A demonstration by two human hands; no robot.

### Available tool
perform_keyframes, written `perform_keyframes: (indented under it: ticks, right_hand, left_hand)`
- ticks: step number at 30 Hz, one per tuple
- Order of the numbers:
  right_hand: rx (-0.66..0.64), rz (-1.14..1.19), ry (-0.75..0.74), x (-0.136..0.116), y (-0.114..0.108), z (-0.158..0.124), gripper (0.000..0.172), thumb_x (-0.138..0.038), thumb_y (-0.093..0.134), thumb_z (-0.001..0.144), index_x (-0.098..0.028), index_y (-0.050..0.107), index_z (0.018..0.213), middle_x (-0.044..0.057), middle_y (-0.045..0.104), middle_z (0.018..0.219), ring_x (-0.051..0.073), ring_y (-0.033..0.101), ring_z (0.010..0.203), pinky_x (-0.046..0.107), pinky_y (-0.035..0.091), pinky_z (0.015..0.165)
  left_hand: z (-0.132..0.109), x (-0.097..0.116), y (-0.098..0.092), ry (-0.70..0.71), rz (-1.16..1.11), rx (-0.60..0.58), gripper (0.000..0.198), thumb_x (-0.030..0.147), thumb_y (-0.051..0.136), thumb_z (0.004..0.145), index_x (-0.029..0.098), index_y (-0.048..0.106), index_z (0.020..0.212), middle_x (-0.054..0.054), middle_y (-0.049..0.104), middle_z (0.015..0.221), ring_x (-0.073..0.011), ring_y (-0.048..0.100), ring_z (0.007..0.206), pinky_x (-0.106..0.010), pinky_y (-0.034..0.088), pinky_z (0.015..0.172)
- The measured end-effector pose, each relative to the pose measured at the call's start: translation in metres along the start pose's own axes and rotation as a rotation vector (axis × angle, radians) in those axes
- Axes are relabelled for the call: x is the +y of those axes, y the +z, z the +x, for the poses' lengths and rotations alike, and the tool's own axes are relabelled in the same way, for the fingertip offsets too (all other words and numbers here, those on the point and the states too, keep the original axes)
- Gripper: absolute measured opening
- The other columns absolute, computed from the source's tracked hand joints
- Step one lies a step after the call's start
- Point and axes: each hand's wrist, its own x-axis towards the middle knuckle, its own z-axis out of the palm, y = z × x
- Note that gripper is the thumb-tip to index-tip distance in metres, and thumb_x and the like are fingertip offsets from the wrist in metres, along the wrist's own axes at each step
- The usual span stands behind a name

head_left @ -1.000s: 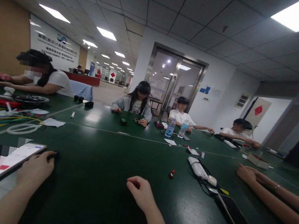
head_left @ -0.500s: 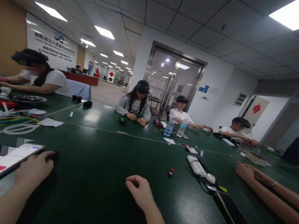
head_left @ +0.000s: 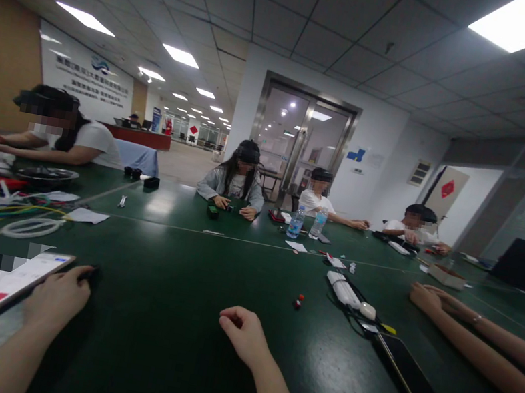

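My left hand point(head_left: 59, 297) rests on the table beside a large phone point(head_left: 22, 290) with a lit screen. Its fingers are closed, with a small black object point(head_left: 93, 274) at the fingertips, too dark to name. My right hand point(head_left: 244, 333) lies on the green tabletop point(head_left: 160, 314) with fingers curled in and thumb against them. Nothing shows in it. A small red-and-white item point(head_left: 298, 302) sits to the right, beyond that hand.
A white power strip point(head_left: 343, 290) with cables and a dark-screened phone point(head_left: 419, 387) lie to the right. Close by are another person's forearms point(head_left: 480, 343). Tangled cables point(head_left: 31, 227) cover the left. Two water bottles point(head_left: 296, 223) stand farther back, where several people sit.
The view has shifted very slightly. My two hands keep their places. Across the table, one person's hand has moved a little, and a person at far right has raised a hand.
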Motion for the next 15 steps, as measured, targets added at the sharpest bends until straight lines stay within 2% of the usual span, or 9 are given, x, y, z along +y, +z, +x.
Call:
perform_keyframes:
  ticks: [4, 15]
  right_hand:
    - [0.010, -0.013, -0.006, 0.0016, 0.0007, 0.0017, 0.025, -0.036, 0.052, 0.076, -0.022, 0.061, 0.094, 0.001, 0.060, 0.092, 0.016, 0.056, 0.085, 0.029, 0.043, 0.074]
    - [0.005, -0.013, 0.007, -0.0005, 0.0001, 0.0001, 0.023, -0.036, 0.052, 0.076, -0.023, 0.060, 0.094, 0.000, 0.060, 0.094, 0.016, 0.055, 0.086, 0.029, 0.043, 0.074]
  left_hand:
    - [-0.0033, 0.0023, -0.0034, -0.013, 0.015, -0.017, 0.048, 0.033, 0.033, 0.077, 0.021, 0.045, 0.122, -0.016, 0.046, 0.123, -0.0357, 0.049, 0.105, -0.044, 0.044, 0.077]
    - [-0.0009, -0.0003, -0.0011, 0.001, -0.004, 0.002, 0.048, 0.034, 0.033, 0.077, 0.021, 0.046, 0.121, -0.017, 0.047, 0.121, -0.0378, 0.050, 0.104, -0.045, 0.044, 0.074]
